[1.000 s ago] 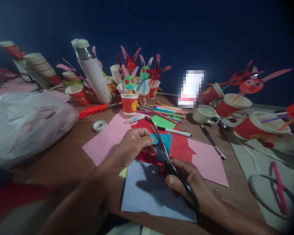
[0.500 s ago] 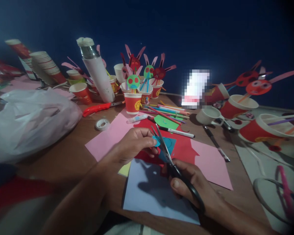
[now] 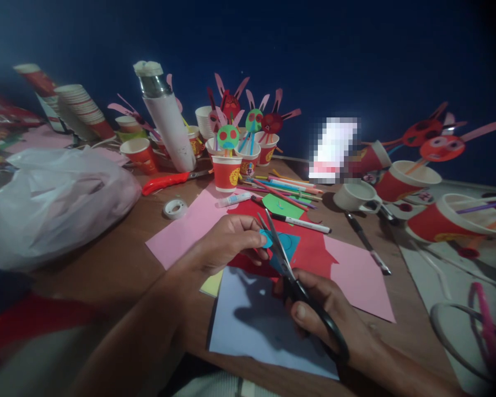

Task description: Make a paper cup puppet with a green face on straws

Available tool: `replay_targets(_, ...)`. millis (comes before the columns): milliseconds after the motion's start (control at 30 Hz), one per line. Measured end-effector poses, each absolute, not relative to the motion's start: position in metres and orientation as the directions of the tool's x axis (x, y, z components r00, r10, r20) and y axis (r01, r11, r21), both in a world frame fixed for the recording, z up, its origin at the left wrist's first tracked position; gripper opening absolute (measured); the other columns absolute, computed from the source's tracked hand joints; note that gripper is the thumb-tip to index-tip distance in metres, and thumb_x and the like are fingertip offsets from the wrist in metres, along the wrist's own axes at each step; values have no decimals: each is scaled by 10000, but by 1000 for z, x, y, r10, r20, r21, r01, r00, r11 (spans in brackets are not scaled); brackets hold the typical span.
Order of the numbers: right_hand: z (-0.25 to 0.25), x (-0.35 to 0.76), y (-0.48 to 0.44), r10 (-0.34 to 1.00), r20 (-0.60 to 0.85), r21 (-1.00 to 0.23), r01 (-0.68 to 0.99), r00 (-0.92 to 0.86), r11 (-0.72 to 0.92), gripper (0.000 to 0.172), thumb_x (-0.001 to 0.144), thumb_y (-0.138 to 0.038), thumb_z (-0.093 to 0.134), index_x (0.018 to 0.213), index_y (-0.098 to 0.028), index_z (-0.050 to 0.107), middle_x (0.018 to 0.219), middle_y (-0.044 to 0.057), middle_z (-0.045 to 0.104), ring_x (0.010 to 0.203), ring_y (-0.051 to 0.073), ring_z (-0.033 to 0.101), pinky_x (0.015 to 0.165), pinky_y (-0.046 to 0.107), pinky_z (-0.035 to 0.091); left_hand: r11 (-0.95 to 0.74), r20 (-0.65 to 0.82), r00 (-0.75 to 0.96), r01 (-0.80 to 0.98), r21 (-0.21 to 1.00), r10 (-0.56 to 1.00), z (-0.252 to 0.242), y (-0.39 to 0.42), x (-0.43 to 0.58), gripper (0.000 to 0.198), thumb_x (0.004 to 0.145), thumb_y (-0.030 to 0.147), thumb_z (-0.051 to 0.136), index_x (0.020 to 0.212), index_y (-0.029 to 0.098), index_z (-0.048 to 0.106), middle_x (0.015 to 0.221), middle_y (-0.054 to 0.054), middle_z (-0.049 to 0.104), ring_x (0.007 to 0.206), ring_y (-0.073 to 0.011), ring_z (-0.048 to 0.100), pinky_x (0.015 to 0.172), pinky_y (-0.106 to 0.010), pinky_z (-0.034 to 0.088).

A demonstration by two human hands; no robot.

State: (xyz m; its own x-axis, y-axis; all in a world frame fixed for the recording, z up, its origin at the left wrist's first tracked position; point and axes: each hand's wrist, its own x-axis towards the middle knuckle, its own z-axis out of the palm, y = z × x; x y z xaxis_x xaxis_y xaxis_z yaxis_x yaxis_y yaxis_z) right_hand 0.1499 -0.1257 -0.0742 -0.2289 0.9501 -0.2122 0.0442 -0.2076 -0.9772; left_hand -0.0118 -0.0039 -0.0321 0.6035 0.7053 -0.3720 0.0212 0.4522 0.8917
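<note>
My left hand [image 3: 235,241] pinches a small blue paper piece [image 3: 266,238] between thumb and fingers. In my right hand [image 3: 320,309] is a pair of scissors [image 3: 286,264] with black handles, its blades parted and pointing up and away, close beside the blue piece. Behind the blades a larger blue paper [image 3: 291,245] with a drawn curve lies over red paper [image 3: 314,253]. Whether the two blue pieces are joined is hidden by the blades. Below both hands lies a pale blue sheet [image 3: 248,331], with their shadow on it.
Pink paper [image 3: 359,281], a black-capped marker [image 3: 301,224], colored sticks [image 3: 285,187] and a tape roll [image 3: 175,208] surround the hands. Paper cups with animal-faced figures [image 3: 227,173], a flask [image 3: 169,127] and a white mug [image 3: 355,196] stand behind. A plastic bag [image 3: 58,204] lies left, a red-handled cutter [image 3: 165,183] near it.
The view has shifted slightly, so everything sits a little further right. Both hands, the scissors and the blue piece keep nearly the same positions relative to each other.
</note>
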Motion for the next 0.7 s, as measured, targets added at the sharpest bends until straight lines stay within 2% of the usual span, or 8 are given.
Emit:
replay_targets(367, -68, 147, -126, 951, -197, -980, 28, -238, -196, 360, 783, -504, 579, 808, -152, 508, 614, -38, 410, 497, 67, 387, 439, 170, 322, 371, -295, 652, 23, 928, 698, -39, 0, -14, 107, 623, 191, 647, 649, 114, 577, 562, -15, 638, 511, -101, 585, 539, -209, 456)
replay_targets(700, -66, 146, -123, 952, -193, -977, -46, -240, -209, 281, 779, -407, 626, 868, -148, 566, 613, -40, 448, 485, 53, 396, 435, 144, 359, 373, -321, 641, 58, 926, 698, -40, 1, -16, 102, 612, 190, 646, 638, 112, 585, 561, -23, 636, 514, -110, 587, 572, -238, 455)
